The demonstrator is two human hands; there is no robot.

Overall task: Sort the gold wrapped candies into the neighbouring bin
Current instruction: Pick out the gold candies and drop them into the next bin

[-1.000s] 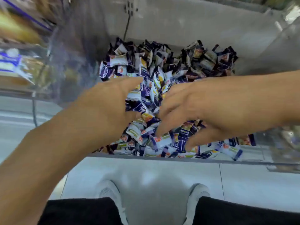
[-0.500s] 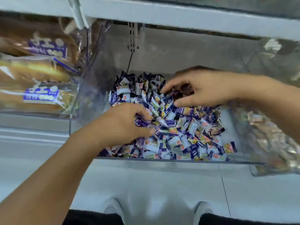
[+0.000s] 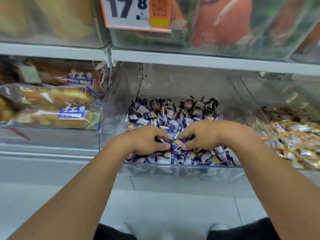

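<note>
hands [image 3: 147, 139]: 2 | clear bins [image 3: 181, 168]: 2 | price sign [image 3: 138, 13]: 1 | bread bags [image 3: 52, 97]: 3

A white and orange price sign [image 3: 138, 13] hangs on the grey metal shelf edge [image 3: 207, 60]. Clear-wrapped bread loaves with blue labels [image 3: 52, 104] lie left. Blurred orange packets [image 3: 223, 23] sit above.

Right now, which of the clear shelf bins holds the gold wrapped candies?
The bin on the right, beside the middle bin where both hands dig. Its pile is shiny gold candies; the middle holds purple-and-white candies, the left bagged bread.
</note>
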